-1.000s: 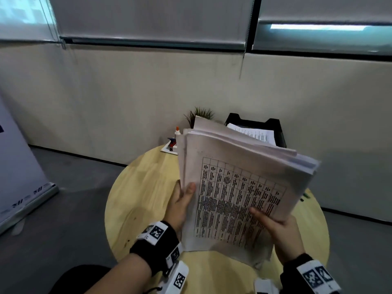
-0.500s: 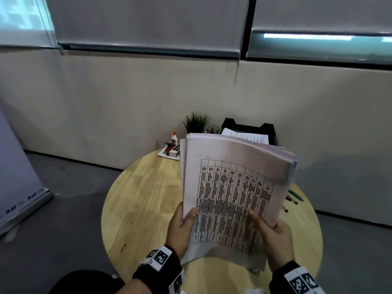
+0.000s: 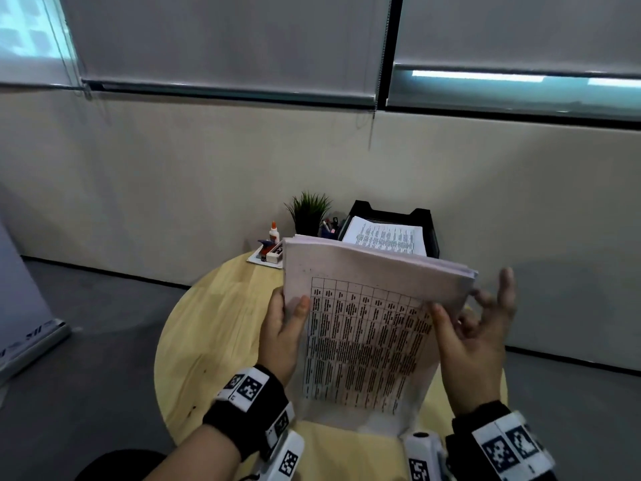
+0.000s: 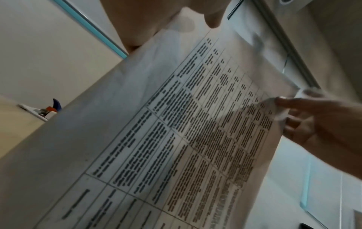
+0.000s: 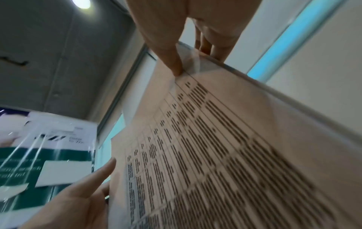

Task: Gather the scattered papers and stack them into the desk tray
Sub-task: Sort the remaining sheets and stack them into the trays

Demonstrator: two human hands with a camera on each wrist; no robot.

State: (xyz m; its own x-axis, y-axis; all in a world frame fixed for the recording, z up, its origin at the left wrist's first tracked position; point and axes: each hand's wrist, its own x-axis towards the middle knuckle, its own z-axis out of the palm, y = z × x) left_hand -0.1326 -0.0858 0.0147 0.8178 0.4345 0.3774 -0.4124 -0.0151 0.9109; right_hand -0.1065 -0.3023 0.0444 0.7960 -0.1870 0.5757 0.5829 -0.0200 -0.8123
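Behind the round wooden worktop stands a beige wall with grey blinds above it. At the far edge of the worktop, from left to right, are a small glue bottle, a green plant and the black desk tray, which already holds one printed sheet. Nearer to the person, the gathered paper stack is held upright above the middle of the worktop. The left hand grips its left edge, thumb on the front and fingers behind. The right hand presses its thumb on the right edge; its other fingers are spread loosely, so they grip little. To do this step well, I think the person should tap the lower edge on the worktop until the sheets are even, then take the stack with both hands and lay it flat into the tray, on top of the sheet there.
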